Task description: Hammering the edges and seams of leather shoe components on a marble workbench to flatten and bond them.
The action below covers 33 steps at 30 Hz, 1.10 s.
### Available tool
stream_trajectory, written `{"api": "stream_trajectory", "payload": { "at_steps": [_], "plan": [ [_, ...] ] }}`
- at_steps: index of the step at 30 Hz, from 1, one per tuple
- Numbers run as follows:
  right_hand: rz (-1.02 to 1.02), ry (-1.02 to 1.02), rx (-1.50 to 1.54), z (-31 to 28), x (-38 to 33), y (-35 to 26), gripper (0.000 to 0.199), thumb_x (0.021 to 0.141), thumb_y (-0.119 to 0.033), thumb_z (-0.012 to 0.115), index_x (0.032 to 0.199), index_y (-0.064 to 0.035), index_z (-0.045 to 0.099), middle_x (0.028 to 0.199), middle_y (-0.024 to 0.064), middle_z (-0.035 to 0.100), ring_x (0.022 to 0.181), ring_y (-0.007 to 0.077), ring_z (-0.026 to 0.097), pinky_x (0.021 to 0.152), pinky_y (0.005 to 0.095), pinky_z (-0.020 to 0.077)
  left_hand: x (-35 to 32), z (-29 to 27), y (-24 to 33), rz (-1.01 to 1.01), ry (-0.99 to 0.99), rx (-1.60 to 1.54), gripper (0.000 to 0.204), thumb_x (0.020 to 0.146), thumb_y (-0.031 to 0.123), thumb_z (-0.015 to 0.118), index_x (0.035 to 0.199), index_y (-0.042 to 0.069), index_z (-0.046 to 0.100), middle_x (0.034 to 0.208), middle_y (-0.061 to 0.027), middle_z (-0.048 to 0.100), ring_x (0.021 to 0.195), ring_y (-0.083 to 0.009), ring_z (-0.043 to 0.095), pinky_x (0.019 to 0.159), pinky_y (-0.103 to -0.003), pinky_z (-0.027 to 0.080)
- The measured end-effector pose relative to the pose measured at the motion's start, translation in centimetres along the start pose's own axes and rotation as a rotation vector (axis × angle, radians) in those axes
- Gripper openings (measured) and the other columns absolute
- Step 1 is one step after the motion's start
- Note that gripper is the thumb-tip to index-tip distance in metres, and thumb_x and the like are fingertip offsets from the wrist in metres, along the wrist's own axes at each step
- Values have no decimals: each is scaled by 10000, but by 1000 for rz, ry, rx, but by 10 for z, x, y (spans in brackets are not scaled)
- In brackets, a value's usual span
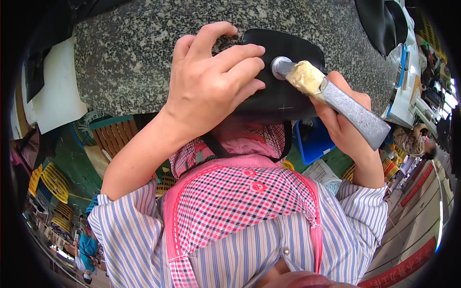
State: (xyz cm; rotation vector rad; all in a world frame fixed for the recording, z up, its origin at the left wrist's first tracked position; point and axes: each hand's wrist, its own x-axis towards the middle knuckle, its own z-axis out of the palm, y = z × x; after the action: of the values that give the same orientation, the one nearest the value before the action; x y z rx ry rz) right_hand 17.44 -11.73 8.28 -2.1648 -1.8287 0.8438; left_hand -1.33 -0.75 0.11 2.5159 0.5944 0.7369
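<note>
The right hand (pixel 342 128) was closed around the hammer (pixel 338 98), whose grip was mostly hidden behind its long grey head; yellow wrap (pixel 305 77) bound the narrower part of that head, and its round, silvery end (pixel 278 68) stood over the middle of the black piece (pixel 298 44); whether the 2 touched could not be told. The left hand (pixel 211 79) was empty as far as could be seen, its fingers apart and bent, hovering over or resting at the left side of the piece; contact there could not be told either. The piece lay flat on the speckled slab (pixel 129 62), near its edge on the person's side, with 1 pale cross (pixel 283 106) marked low on it; a black sheet (pixel 382 24) lay at the slab's far right. Below the slab, a blue bin (pixel 312 139) stood near the right forearm; a checked apron (pixel 240 206) with 2 red buttons covered the striped shirt (pixel 129 230); yellow baskets (pixel 55 182) stood at the left.
</note>
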Motion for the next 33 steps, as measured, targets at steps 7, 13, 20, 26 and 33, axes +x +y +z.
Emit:
{"api": "stream_trajectory", "payload": {
  "at_steps": [7, 13, 20, 26, 33],
  "plan": [
    [-209, 441, 143, -11, 9, -1, 112, 809, -92, 595, 854, -25, 517, 652, 134, 542, 555, 238, 597, 509, 283, 446, 0, 2, -4, 47, 8, 52, 221, 641, 273, 721, 800, 141, 644, 994, 67, 634, 1058, -218, 504, 840, -335, 333],
    [-7, 21, -18, -25, 8, -14, 146, 792, -35, 591, 928, -2, 548, 726, 146, 589, 661, 219, 616, 585, 309, 461, -1, 3, -2, 64, 13, 89, 197, 647, 276, 712, 780, 151, 638, 988, 70, 635, 1055, -213, 506, 814, -334, 334],
    [-79, -57, -116, -24, 11, -6, 141, 809, -171, 574, 851, -40, 542, 678, 120, 582, 592, 279, 615, 521, 315, 474, 1, 4, -3, 63, 20, 94, 207, 649, 298, 713, 773, 150, 637, 983, 74, 638, 1045, -208, 511, 800, -330, 332],
    [45, -92, -56, -12, -3, 5, 97, 794, -67, 606, 865, -39, 546, 700, 134, 564, 616, 177, 621, 539, 290, 462, -3, 5, 2, 77, 19, 109, 207, 642, 298, 718, 762, 150, 636, 989, 82, 637, 1041, -208, 512, 807, -331, 335],
    [-67, 148, 174, -4, -11, 13, 202, 825, -69, 578, 1027, -79, 564, 846, 87, 618, 743, 205, 623, 627, 254, 462, -3, 3, 3, 77, 19, 129, 225, 613, 286, 735, 771, 151, 648, 1032, 48, 616, 1056, -237, 493, 834, -343, 354]
  ]
}}
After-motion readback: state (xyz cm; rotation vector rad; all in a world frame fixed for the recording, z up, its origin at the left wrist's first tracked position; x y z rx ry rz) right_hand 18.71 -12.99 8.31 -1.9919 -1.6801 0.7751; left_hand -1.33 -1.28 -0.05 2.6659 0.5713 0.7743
